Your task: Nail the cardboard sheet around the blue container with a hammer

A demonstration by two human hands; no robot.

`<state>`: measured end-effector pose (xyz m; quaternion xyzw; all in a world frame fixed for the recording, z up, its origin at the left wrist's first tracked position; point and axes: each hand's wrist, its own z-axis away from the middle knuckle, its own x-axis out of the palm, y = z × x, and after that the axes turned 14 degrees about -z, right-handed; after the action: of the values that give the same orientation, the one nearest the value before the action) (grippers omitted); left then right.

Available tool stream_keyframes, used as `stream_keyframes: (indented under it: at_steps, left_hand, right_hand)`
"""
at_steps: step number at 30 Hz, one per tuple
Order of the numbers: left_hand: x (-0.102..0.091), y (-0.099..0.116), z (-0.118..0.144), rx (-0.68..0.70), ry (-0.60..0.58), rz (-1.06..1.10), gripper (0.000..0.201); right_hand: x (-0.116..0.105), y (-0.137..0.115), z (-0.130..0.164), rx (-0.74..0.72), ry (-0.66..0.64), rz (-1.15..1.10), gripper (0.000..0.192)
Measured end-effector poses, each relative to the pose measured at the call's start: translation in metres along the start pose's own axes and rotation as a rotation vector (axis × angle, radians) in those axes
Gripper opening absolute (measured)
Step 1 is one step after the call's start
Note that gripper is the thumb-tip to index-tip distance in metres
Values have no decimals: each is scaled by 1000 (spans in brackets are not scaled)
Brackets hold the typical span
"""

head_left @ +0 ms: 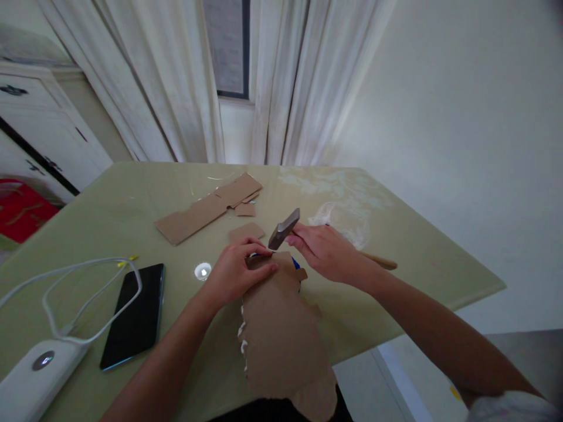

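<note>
The glossy pale-green tabletop spreads beneath your left hand and right hand. The brown cardboard piece extends toward you from your left hand, which grasps its far end. Your right hand grips the grey-metal, wooden-handled hammer, its head just beside your left.

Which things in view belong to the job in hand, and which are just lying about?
Job in hand:
- hammer, in the right hand
- cardboard piece, touched by the left hand

Lying about:
- phone
- white device
- white cable
- loose cardboard strip, though possibly spare material
</note>
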<state>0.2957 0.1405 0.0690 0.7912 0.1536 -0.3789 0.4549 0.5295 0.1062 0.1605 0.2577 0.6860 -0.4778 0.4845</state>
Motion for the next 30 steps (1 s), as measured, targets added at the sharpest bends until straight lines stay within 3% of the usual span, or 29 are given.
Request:
stream_keyframes:
  at_steps: [7, 11, 16, 20, 25, 30]
  left_hand:
    - [2, -2, -1, 3, 6, 19, 26]
    - [1, -1, -1, -21, -12, 35, 24]
    - [3, -2, -2, -15, 1, 47, 24]
    - [3, -2, -2, -26, -8, 60, 24]
    - [3, -3, -2, -17, 1, 90, 23]
    - [4, -4, -2, -36, -12, 93, 24]
  right_hand:
    - [4, 1, 1, -1, -55, 5, 36]
    - [4, 1, 2, -5, 5, 8, 37]
    - [6, 2, 1, 13, -60, -3, 36]
    - [9, 4, 2, 34, 21, -28, 38]
    - [15, 9, 3, 7, -28, -28, 36]
    - [18, 11, 3, 14, 21, -72, 37]
